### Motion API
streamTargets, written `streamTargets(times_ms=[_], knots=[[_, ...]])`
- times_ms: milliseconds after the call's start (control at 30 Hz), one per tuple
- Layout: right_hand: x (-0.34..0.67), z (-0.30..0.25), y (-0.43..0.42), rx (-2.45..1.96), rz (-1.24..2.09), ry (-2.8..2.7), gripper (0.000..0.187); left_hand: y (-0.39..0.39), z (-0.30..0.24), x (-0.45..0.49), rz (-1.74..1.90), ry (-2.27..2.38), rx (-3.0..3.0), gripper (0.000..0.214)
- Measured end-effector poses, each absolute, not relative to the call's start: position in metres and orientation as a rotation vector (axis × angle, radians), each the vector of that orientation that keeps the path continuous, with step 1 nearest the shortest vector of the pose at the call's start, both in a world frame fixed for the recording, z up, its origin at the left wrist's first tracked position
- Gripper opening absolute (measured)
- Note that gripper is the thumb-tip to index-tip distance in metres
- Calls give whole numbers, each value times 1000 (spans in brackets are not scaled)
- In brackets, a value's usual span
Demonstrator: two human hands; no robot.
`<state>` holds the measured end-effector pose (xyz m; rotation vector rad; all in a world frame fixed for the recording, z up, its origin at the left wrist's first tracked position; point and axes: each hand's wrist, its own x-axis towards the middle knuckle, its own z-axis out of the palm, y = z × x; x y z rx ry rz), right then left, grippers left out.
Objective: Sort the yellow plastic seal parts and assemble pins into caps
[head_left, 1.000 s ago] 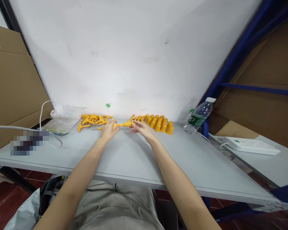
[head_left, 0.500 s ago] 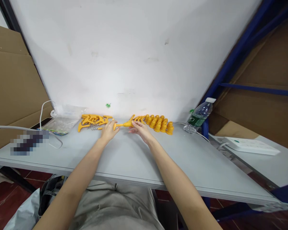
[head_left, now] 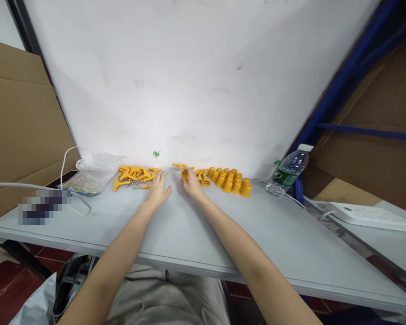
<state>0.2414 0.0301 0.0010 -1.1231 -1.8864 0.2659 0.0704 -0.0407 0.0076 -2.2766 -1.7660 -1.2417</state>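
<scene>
My right hand is closed around a yellow plastic corkscrew, its cup end facing me and its T-shaped handle toward the wall. Several similar corkscrews lie right beside that hand. Palm down on the table, my left hand has its fingers stretched out and holds nothing I can see. Just left of it is a pile of yellow T-shaped handles, with metal corkscrew spirals in front. Yellow bell-shaped cups stand in rows to the right of the corkscrews.
A water bottle leans at the right by a blue metal post. Farther right is a white power strip. Clear plastic bags and a white cable lie at the left. A white wall rises behind the table.
My left hand has let go of the corkscrew and opened. My right hand has carried it back toward the other corkscrews, turning its cup end toward me. The view has shifted slightly.
</scene>
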Motion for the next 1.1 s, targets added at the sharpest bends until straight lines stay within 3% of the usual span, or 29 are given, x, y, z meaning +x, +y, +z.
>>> streamTargets(times_ms=[167,300,500,800,967,1100], knots=[[221,1,30,-1453,-223,-2343,42,-38,5,69,-1239,-1756,-2307,53],[210,10,25,-1534,-395,-2545,40,-38,5,70,-1227,-1759,-2339,51],[210,16,22,-1692,-360,-2536,43,-41,8,71,-1158,-1772,-2382,50],[225,11,20,-1863,-25,-2418,61,-42,9,71,-1126,-1754,-2413,48],[254,21,13,-1754,-202,-2202,62,-42,8,71,-1124,-1759,-2426,48],[294,23,3,-1916,-336,-1895,61,-42,6,71,-1113,-1748,-2440,47]])
